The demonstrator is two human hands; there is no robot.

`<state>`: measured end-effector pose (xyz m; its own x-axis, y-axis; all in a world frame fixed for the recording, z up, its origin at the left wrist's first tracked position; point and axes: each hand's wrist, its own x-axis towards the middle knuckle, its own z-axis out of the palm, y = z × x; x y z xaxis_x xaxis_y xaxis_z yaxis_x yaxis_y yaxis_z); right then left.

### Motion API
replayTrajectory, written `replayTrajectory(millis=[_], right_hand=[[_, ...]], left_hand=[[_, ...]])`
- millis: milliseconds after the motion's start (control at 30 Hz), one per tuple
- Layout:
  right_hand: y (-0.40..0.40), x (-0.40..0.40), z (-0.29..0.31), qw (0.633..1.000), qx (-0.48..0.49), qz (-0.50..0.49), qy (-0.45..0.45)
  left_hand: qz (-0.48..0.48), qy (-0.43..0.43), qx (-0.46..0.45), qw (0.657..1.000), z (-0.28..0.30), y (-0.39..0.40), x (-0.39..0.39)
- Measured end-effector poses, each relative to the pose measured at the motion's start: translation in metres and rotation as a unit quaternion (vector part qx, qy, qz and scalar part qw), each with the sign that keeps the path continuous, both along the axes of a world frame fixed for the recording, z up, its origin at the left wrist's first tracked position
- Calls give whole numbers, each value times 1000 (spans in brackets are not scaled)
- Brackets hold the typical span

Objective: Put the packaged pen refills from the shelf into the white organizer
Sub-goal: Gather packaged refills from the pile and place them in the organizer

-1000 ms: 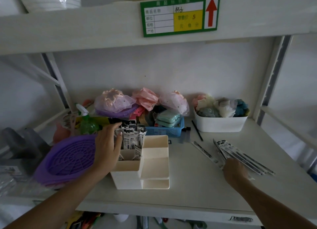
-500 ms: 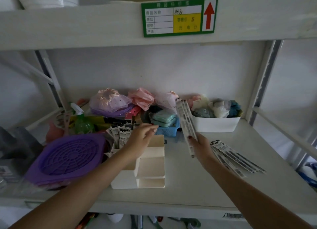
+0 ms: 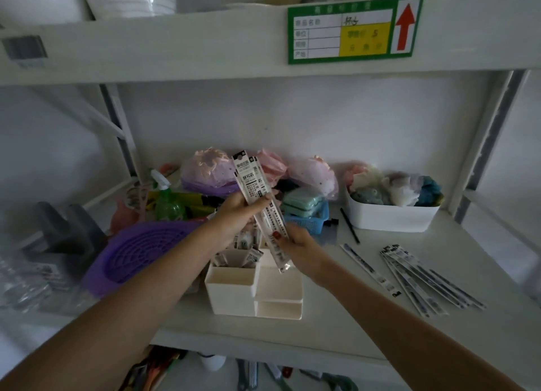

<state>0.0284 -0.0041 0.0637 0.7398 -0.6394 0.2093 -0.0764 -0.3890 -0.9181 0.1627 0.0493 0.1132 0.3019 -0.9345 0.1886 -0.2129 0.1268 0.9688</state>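
Both hands hold a small bundle of packaged pen refills, long white packets with black print, tilted upright above the white organizer. My left hand grips the bundle near its upper half. My right hand pinches it lower down. The organizer's rear compartment holds several refill packets standing upright; its front compartments look empty. A fan of more packaged refills lies flat on the shelf to the right, with one single packet beside it.
A purple round basket sits left of the organizer, with a green spray bottle behind it. A blue basket and a white bin of soft items stand at the back. A black pen lies near the bin.
My right hand picked refill packets off the shelf pile and carried them left over the organizer. My left hand left the organizer's packets and took hold of the bundle's upper part.
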Motion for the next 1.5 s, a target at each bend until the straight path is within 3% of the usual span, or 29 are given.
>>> replayTrajectory(millis=[167,233,367,467,733,1133,1267,1367,1500], right_hand=[[4,27,-3,991,-101,-42,78],[4,35,-1,988,-126,-65,64],[0,39,1,989,-58,-127,-53],[-7,34,-2,984,-44,-158,-75],[-17,18,-16,981,-45,-182,-57],[-29,-8,-33,975,-25,-219,-34],[-37,-27,-59,958,-49,-278,40],[-52,-59,-84,928,-70,-338,140],[-65,-98,-107,896,-66,-366,243]], left_hand=[[9,-42,-2,999,7,16,20],[20,-65,-14,998,14,21,27],[51,-106,-46,992,26,31,44],[58,-130,-24,989,18,33,57],[99,-172,82,977,-41,25,67],[95,-109,149,978,-64,22,67],[103,-103,159,976,-64,24,65],[133,-110,96,980,-57,28,63],[156,-247,-16,956,-55,31,56]])
